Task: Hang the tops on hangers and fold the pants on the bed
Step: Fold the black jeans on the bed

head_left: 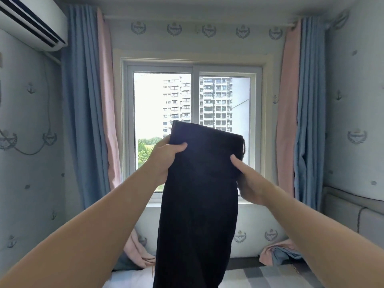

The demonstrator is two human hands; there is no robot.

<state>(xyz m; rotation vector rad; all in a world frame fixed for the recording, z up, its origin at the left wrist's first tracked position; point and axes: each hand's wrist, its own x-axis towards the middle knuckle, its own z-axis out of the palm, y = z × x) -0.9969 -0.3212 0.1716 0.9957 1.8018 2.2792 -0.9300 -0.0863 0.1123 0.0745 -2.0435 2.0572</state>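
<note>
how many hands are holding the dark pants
2: the left hand grips the dark pants at the left side of the top edge, and the right hand grips the right side. Neither is hidden.

The pants are showing black, the curtains blue and pink, the bed below the right hand grey-striped.

No text can be read; the wallpaper crests seem too blurred.
</note>
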